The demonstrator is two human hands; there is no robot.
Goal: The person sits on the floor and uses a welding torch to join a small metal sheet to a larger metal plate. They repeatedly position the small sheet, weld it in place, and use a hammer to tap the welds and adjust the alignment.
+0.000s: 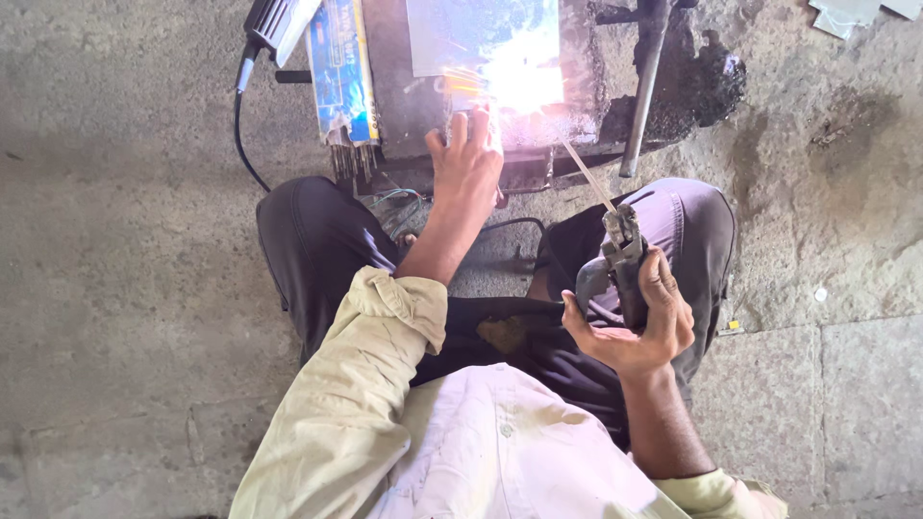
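My right hand [636,317] grips a dark electrode holder [623,264], from which a thin welding rod [588,178] slants up and to the left. At the rod's tip a white arc glare [524,82] burns on a metal sheet [461,38]. My left hand [468,163] lies flat, fingers spread, on the dark metal workpiece [404,106] just below the glare. I squat with both knees apart behind the workpiece.
A blue packet of welding rods [341,72] lies on the left of the workpiece. A black cable [240,135] runs from a grey device [274,19] at top left. A metal bar [642,86] leans on the right. Rough concrete floor [125,288] surrounds me.
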